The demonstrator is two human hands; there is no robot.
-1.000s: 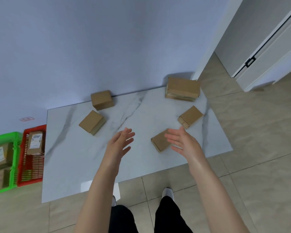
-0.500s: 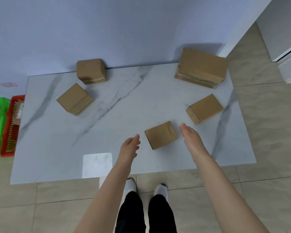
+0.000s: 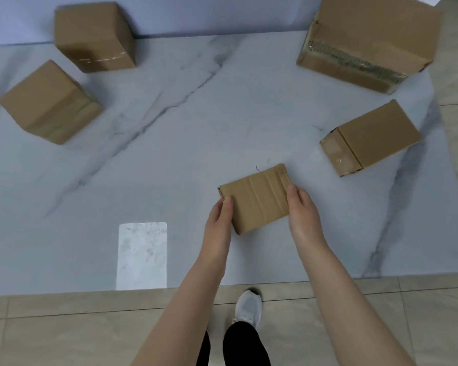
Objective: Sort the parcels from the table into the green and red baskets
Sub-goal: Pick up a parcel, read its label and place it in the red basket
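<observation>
Cardboard parcel [image 3: 257, 198] clasped between left hand [image 3: 218, 220], right hand [image 3: 303, 212]; both apparently half-closed.

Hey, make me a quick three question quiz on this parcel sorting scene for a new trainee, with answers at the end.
1. How many parcels are in view?
2. True or false: only the right hand grips the near parcel.
3. Where is the largest parcel? A far right corner, B far left corner, C near edge.
Key: 1 five; 2 false, the left hand grips it too; 3 A.
</observation>
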